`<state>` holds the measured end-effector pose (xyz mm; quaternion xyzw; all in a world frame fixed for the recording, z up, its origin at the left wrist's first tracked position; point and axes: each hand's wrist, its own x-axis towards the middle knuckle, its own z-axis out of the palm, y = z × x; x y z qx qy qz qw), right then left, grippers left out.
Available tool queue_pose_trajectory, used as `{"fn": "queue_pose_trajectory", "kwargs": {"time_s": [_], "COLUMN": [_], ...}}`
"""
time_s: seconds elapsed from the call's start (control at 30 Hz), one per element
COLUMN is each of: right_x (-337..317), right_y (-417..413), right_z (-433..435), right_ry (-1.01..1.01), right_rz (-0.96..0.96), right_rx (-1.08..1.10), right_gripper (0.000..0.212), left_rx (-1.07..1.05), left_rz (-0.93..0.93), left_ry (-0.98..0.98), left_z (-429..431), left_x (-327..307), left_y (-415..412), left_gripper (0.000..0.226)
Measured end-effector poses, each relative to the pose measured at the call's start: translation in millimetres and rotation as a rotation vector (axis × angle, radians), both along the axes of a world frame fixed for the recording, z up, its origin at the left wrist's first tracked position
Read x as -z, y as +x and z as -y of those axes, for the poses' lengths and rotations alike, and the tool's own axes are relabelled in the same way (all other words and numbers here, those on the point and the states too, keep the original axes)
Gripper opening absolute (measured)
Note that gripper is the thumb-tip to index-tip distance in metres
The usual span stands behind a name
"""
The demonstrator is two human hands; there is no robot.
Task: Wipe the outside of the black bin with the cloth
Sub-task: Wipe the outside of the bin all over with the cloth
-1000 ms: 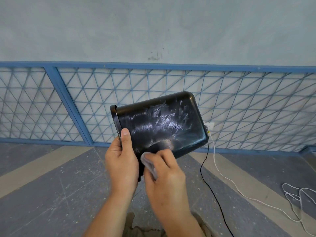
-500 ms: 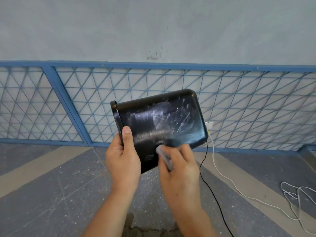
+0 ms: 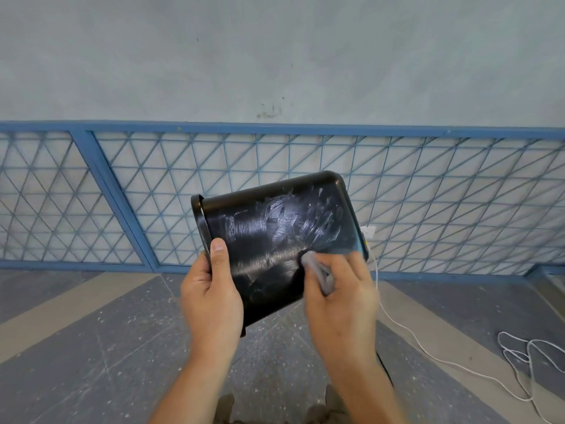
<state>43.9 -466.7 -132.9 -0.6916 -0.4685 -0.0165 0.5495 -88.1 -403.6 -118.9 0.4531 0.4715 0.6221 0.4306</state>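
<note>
I hold the black bin (image 3: 275, 228) in the air on its side, its rim to the left and its base to the right. Wet, streaky wipe marks cover its upward side. My left hand (image 3: 212, 292) grips the rim edge, thumb on the outside wall. My right hand (image 3: 339, 298) holds a small grey cloth (image 3: 319, 270) bunched in its fingers and presses it against the bin's lower right side. The bin's opening and inside are hidden.
A blue metal lattice railing (image 3: 428, 191) runs along a grey wall behind the bin. A white cable (image 3: 443, 359) and a black cable (image 3: 385, 367) trail over the speckled grey floor at the right. My shoes (image 3: 333, 402) show at the bottom edge.
My right hand has slid the cloth rightward along the bin's lower side, from near my left hand toward the base. The bin has tilted slightly, its base end higher.
</note>
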Motion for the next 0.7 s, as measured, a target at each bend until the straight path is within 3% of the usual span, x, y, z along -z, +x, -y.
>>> {"fn": "queue_pose_trajectory", "kwargs": {"time_s": [0.17, 0.43, 0.7], "right_x": [12, 4, 4], "right_y": [-34, 23, -12], "right_z": [13, 5, 13], "right_ry": [-0.002, -0.026, -0.038], "right_rz": [0.111, -0.019, 0.08], "right_rx": [-0.118, 0.08, -0.096], "right_gripper": [0.019, 0.014, 0.023], "left_rx": [0.004, -0.02, 0.003], "left_rz": [0.002, -0.004, 0.016], "left_ry": [-0.007, -0.034, -0.023], "left_z": [4, 9, 7], "left_x": [5, 5, 1], "left_y": [4, -3, 7], "left_gripper": [0.038, 0.041, 0.036]}}
